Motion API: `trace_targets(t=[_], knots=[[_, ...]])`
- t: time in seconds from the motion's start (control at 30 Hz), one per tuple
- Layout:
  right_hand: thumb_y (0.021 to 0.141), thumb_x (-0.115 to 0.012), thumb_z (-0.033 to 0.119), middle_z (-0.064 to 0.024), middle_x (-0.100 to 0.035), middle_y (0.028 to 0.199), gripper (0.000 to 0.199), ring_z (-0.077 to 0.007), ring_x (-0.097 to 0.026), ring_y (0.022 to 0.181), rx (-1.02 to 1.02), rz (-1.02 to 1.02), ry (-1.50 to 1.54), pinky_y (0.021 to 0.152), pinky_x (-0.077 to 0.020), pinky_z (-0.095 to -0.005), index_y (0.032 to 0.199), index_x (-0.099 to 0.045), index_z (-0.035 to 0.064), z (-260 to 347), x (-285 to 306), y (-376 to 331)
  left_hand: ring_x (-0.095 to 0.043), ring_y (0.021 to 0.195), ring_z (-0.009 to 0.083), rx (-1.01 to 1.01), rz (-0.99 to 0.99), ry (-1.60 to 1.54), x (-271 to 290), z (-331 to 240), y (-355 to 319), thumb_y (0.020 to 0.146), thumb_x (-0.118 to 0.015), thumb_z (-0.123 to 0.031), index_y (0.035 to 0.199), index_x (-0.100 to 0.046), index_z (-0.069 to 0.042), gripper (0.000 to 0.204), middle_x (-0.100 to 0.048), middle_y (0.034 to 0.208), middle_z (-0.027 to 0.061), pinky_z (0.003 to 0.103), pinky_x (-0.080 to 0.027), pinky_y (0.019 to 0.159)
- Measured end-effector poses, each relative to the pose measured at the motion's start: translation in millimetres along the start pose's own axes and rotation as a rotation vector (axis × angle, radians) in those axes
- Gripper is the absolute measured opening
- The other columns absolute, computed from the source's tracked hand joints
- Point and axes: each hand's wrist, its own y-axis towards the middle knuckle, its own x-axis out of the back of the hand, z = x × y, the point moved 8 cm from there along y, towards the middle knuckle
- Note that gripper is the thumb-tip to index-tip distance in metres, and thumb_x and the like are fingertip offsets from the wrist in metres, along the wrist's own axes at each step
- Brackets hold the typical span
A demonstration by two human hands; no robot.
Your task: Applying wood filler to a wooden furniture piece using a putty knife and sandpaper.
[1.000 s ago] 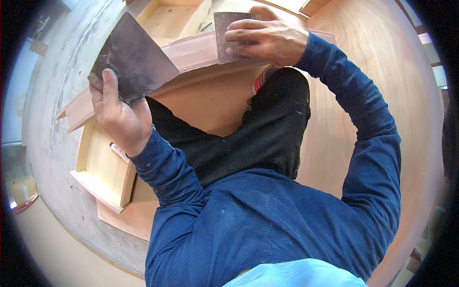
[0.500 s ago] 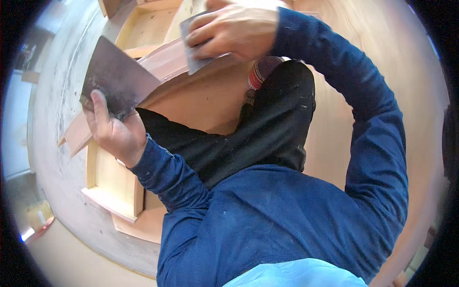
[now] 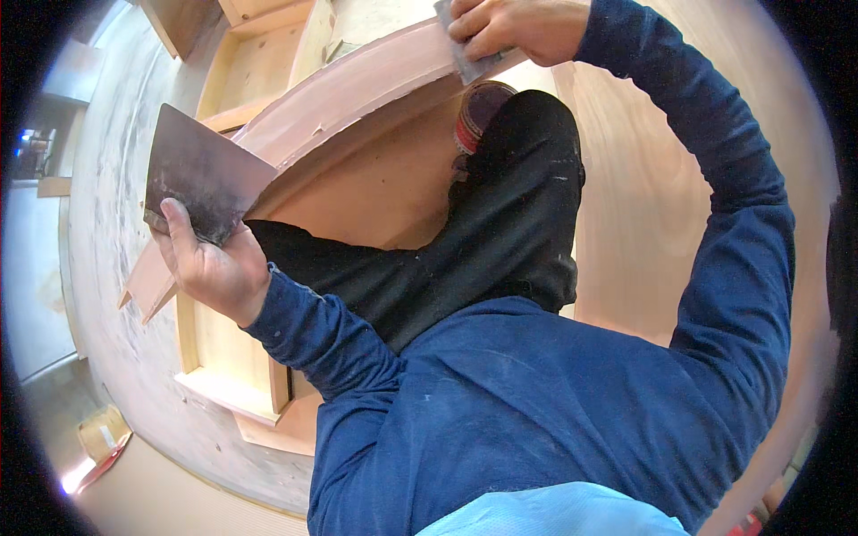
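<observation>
My left hand [image 3: 214, 268] grips a dark grey flat plate [image 3: 201, 165] with a smudged face, the thumb lying across its lower part. The plate's lower right corner overlaps a long, pinkish, slightly curved strip [image 3: 357, 85]. At the far end of that strip, my right hand [image 3: 532, 29] holds a thin grey scraper blade [image 3: 456, 49], its fingers bent over the face. The blade lies over the strip; whether its edge touches cannot be made out. The strip's near end [image 3: 152, 281] shows beyond my left hand.
Pale open wooden boxes [image 3: 246, 76] stand at the far left, and another wooden box [image 3: 228, 335] is beside my left forearm. Past my bent knee [image 3: 536, 134] sits a dark round thing with a red band [image 3: 474, 121]. A wood-grained panel [image 3: 635, 170] extends on the right.
My right hand and the blade have moved right and farther away along the strip, uncovering more of its pinkish surface. My left hand holds the plate in nearly the same place.
</observation>
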Motion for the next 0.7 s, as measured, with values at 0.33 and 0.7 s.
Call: trace_targets(t=[0.33, 0.7], knots=[[0.083, -0.061, 0.023, 0.0, -0.062, 0.106, 0.032, -0.018, -0.057, 0.109, 0.064, -0.324, 0.017, 0.09, -0.0374, -0.0411, 0.114, -0.064, 0.0156, 15.3, -13.0, -7.2, -0.053, 0.125, 0.0293, 0.017, 0.02, -0.04, -4.7, -1.0, 0.5, 0.1, -0.058, -0.018, 0.141, -0.046, 0.001, 0.047, -0.053, 0.139, 0.0141, 0.044, -0.042, 0.108], [0.078, -0.066, 0.031, 0.0036, -0.062, 0.09, 0.017, -0.0189, -0.056, 0.102, 0.018, -0.289, 0.038, 0.086, -0.0401, -0.0406, 0.091, -0.065, 0.0202, 8.9, 0.3, -4.1, -0.053, 0.126, 0.0274, -0.006, 0.016, 0.022, -5.1, 1.2, -1.2, 0.102, -0.055, -0.019, 0.139, -0.049, 0.002, 0.042, -0.054, 0.138, 0.015, 0.041, -0.043, 0.107]])
